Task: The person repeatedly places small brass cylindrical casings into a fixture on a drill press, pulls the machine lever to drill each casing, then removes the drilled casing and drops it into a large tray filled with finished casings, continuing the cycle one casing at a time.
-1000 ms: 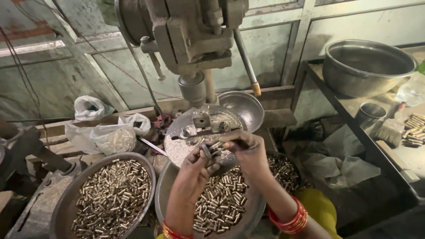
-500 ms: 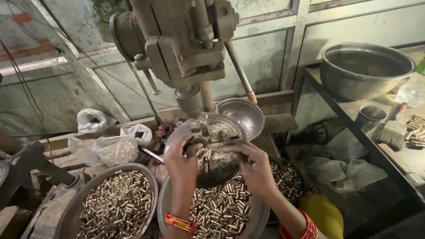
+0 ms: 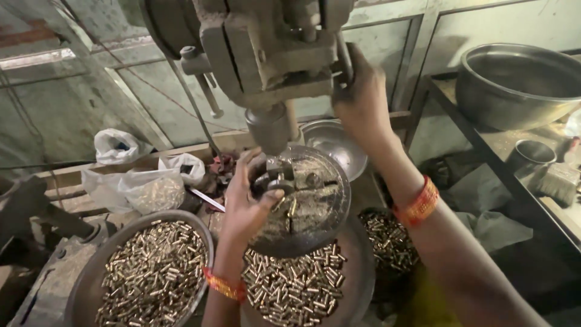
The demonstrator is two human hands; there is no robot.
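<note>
My right hand [image 3: 362,100] went up and now grips the grey press's handle [image 3: 344,57]; my left hand [image 3: 251,197] fingers pinch, maybe, a small brass piece [image 3: 293,208] steady on the round metal plate [image 3: 315,209].

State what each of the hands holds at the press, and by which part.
Right hand grips the press lever around its shaft. Left hand pinches a small brass piece at the fixture.

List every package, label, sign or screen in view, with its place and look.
White plastic bag: back left by the wall, crumpled, knotted.
Clear plastic bag: behind the left pan, slumped, holding small brass pieces.
No labels, signs or screens show.
</note>
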